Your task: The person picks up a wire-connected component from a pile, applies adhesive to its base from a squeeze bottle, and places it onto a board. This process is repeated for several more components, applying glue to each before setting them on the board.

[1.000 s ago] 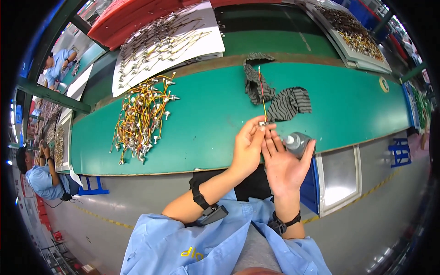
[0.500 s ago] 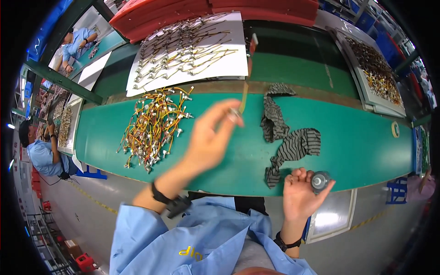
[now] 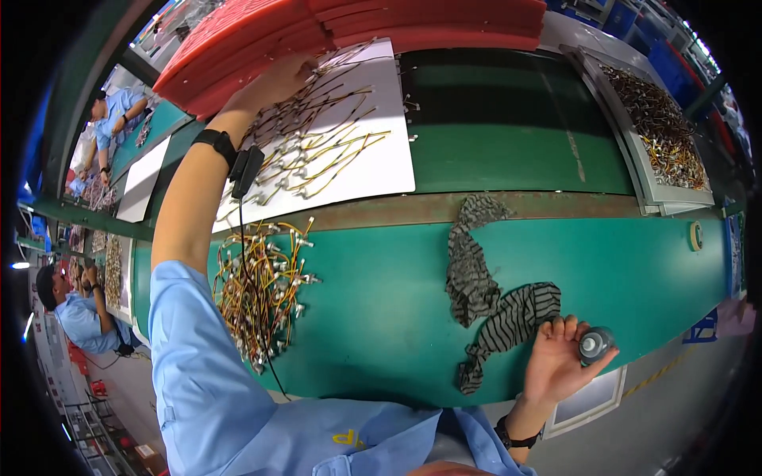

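My left hand (image 3: 287,81) reaches over the far side of a white board (image 3: 373,170), its fingers pinched low among rows of wire leads (image 3: 333,151) with small metal ends. What is in the pinch is too small to tell. On the right, my right hand (image 3: 559,366) is palm up and holds a small dark bottle (image 3: 597,346) with a pale tip between thumb and fingers. Just left of it lies a crumpled grey-and-black striped cloth (image 3: 516,317). A tangled heap of yellow, red and dark wire leads (image 3: 258,289) lies on the green bench near my left sleeve.
Red foam-like blocks (image 3: 429,28) line the bench's far side. At the right, a stacked tray (image 3: 655,135) is full of wire parts. A tape roll (image 3: 696,236) is near the green bench's (image 3: 381,301) right end. Co-workers (image 3: 83,313) sit at the left.
My left hand has moved away and left from mid-bench, carrying a wire lead, to the board's far side. My right hand keeps the bottle. The view has shifted.
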The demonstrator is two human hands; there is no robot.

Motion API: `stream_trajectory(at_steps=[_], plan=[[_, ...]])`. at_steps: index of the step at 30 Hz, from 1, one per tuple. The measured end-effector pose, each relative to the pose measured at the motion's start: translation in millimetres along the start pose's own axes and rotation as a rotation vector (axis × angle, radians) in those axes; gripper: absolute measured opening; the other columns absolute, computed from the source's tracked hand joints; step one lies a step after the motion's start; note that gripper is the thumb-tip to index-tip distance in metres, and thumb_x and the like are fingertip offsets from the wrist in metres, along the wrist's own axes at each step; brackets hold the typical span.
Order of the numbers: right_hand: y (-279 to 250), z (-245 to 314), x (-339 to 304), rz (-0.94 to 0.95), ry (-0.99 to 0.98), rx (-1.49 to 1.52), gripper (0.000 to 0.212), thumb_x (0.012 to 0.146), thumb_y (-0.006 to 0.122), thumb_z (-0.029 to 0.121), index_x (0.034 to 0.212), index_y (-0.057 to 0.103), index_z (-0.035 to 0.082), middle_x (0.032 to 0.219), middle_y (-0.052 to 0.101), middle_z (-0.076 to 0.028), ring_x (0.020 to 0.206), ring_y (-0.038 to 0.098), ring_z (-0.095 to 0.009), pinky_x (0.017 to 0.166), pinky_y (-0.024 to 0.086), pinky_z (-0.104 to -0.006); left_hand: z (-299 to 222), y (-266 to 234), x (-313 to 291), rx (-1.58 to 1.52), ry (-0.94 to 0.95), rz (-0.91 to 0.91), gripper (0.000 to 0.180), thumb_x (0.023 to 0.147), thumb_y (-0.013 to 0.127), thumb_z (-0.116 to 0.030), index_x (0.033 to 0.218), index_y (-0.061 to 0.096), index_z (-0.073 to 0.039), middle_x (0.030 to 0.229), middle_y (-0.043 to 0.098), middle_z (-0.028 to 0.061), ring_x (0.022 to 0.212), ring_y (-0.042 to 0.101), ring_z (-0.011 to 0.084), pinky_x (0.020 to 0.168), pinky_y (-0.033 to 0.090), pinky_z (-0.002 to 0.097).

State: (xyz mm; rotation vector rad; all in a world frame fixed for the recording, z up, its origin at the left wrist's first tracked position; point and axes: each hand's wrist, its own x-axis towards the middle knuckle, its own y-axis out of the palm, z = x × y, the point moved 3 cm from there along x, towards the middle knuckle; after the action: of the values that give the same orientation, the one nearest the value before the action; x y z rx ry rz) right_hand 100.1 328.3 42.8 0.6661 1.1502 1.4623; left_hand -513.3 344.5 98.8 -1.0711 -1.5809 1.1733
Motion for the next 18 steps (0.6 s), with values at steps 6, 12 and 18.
stream_trajectory(at_steps=[6,12,18], plan=[[-5,0,15,-0.088,-0.074,-0.091,0.054,0.092,0.047,0.055,0.085,0.047,0.001,0.079,0.04,-0.008,0.072,0.036,-0.019,0.071,0.032,-0.0316,8,27,13,0.009,0.058,-0.031,0.025,0.089,0.054,-0.007,0.112,0.061,-0.004,0.105,0.064,0.0183,0.095,0.062,0.0302,0.084,0.048,0.0367],[-9,3,18,-0.075,-0.073,-0.125,0.054,0.092,0.047,0.055,0.087,0.047,0.001,0.079,0.04,-0.008,0.07,0.035,-0.019,0.069,0.032,-0.0312,-1,35,3,0.116,0.145,-0.16,0.027,0.085,0.056,-0.007,0.111,0.062,-0.005,0.104,0.063,0.0191,0.097,0.06,0.0371,0.084,0.048,0.0419],[-10,4,8,-0.083,-0.052,-0.098,0.052,0.091,0.05,0.053,0.085,0.046,0.002,0.079,0.04,-0.008,0.069,0.035,-0.018,0.07,0.031,-0.0314,-5,18,-32,0.219,0.036,-0.312,0.031,0.083,0.06,-0.006,0.113,0.058,-0.004,0.101,0.063,0.0186,0.096,0.06,0.0352,0.082,0.049,0.041]])
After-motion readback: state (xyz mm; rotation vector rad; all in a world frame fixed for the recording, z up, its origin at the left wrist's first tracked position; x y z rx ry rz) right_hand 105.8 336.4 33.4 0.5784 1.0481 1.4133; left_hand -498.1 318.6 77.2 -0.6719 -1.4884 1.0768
